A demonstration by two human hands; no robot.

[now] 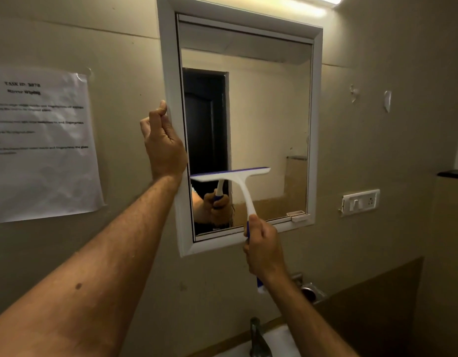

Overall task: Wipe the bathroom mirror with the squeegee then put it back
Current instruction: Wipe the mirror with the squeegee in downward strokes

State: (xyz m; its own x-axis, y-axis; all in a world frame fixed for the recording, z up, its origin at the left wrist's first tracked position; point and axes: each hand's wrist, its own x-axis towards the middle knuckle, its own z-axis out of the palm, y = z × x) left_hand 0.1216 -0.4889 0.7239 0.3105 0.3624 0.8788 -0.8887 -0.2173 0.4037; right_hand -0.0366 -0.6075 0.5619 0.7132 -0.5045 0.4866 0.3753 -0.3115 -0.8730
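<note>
Both bare forearms reach up and forward from the bottom of the view, the left one crossing from the lower left corner. The left hand (pixel 164 143) is raised highest, back toward the camera, fingers curled and thumb up at its top. The right hand (pixel 264 247) sits lower, its grip a closed fist with the knuckles facing left.

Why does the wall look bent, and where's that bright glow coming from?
Head view: the wide-angle lens bows the mirror frame and wall lines; a light bar at the top edge glares onto the wall; the taped paper's print is too blurred to read.
</note>
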